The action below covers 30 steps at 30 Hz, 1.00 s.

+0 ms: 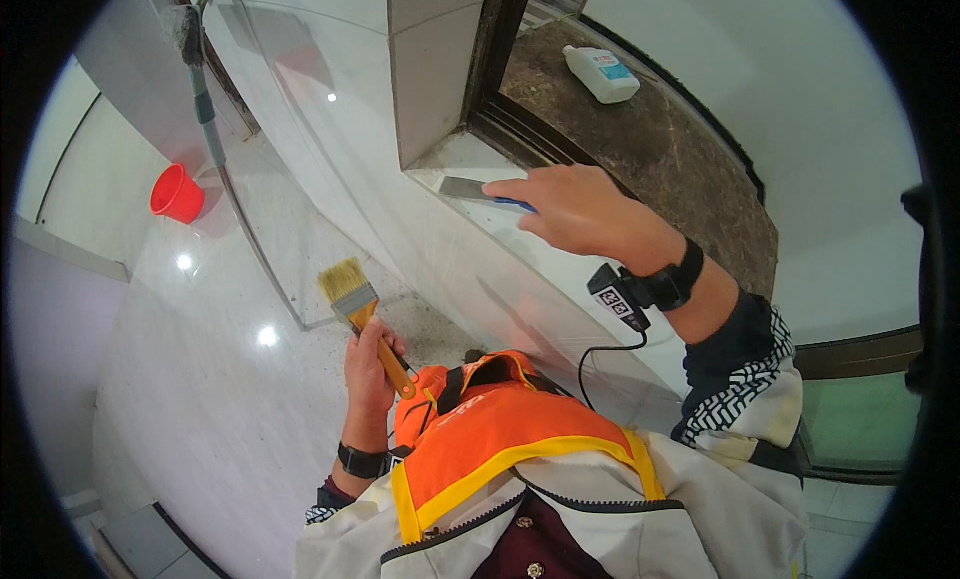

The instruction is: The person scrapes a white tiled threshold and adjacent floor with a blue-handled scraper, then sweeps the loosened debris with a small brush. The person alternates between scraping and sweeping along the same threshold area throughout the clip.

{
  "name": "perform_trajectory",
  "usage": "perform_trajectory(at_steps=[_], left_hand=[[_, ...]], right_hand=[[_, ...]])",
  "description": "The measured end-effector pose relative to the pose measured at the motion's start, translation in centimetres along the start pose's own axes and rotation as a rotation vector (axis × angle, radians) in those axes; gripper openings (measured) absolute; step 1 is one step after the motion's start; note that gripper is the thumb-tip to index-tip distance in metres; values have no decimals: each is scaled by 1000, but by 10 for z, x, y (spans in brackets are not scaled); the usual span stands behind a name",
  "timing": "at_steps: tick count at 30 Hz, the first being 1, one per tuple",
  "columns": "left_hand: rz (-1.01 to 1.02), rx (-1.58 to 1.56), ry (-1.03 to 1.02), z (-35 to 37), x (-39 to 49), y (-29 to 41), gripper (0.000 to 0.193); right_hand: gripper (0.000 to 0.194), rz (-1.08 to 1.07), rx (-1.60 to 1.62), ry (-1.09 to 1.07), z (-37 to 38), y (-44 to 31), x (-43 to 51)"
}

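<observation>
My right hand (574, 211) grips a scraper by its blue handle, a finger laid along the metal. The scraper's flat blade (461, 188) lies at the white window sill (510, 222), near the sill's left corner. Lower left, my left hand (370, 369) holds a flat paintbrush (355, 300) by its wooden handle, pale bristles pointing up and away from me. The brush is over the floor, apart from the wall. Whether the blade presses on the sill cannot be told.
A white plastic bottle (604, 74) lies on the brown stone ledge (660, 151) beyond the dark window frame (525, 134). A long-handled mop (210, 132) leans at the wall, upper left. A red bucket (177, 194) stands on the glossy floor (202, 339). Dark specks dot the floor near the wall.
</observation>
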<state>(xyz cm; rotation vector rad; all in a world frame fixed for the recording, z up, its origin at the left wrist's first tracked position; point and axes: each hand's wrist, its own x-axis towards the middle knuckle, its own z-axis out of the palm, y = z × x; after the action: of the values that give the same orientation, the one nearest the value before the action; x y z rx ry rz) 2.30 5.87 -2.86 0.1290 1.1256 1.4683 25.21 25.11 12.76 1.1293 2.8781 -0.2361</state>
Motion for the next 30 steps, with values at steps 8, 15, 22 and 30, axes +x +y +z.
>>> perform_trajectory(at_steps=[8, 15, 22, 30], left_hand=[[46, 2, 57, -9, 4, -6, 24], [17, 13, 21, -11, 4, -5, 21], [20, -20, 48, -11, 5, -8, 21], [36, 6, 67, -4, 3, -5, 24]], right_hand=[[22, 78, -16, -9, -16, 2, -37], [19, -38, 1, 181, -14, -8, 3], [23, 85, 12, 33, -17, -8, -2], [21, 212, 7, -69, -26, -2, -9]])
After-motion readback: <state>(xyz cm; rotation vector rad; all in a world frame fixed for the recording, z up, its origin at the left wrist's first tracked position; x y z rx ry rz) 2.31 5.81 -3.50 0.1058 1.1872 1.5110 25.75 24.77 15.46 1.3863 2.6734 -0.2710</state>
